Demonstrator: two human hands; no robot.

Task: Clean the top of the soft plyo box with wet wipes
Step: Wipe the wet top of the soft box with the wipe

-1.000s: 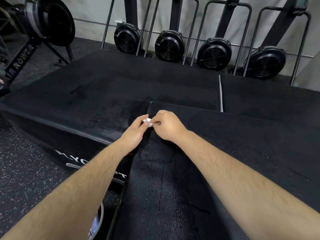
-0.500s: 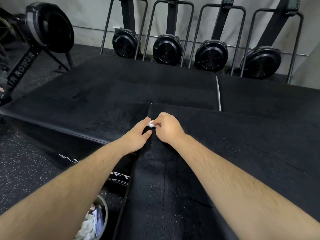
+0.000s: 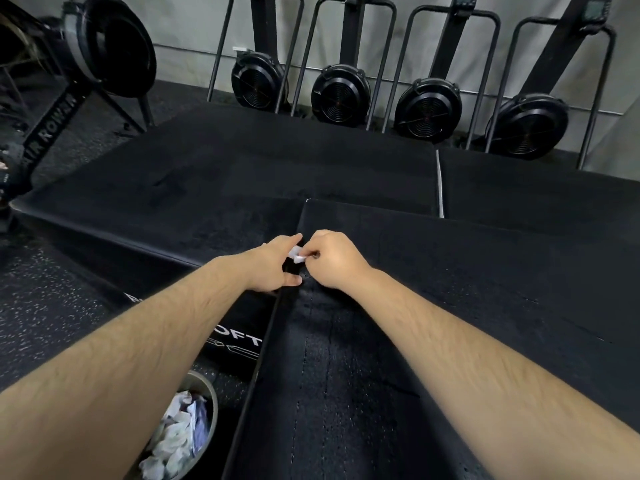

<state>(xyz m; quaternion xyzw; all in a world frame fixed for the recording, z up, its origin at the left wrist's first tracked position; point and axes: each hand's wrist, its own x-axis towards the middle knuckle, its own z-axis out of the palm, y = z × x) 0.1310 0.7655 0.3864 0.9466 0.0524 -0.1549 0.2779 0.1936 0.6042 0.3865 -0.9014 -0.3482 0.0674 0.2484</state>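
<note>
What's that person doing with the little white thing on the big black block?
A person is cleaning a gym box. The right hand pinches a small white wet wipe at the left edge of the soft plyo box. The left hand touches the wipe from the other side with straight fingers. The wipe is bunched up small. On the floor beside the box, a bin holds crumpled wipes. Rowing machines stand along the wall behind.

White letters "AIR ROWER" run along the black beam of the rower [image 3: 52, 128] at left. On the black side of the plyo box [image 3: 221, 317], white "OFT" shows; the rest is hidden by an arm.
</note>
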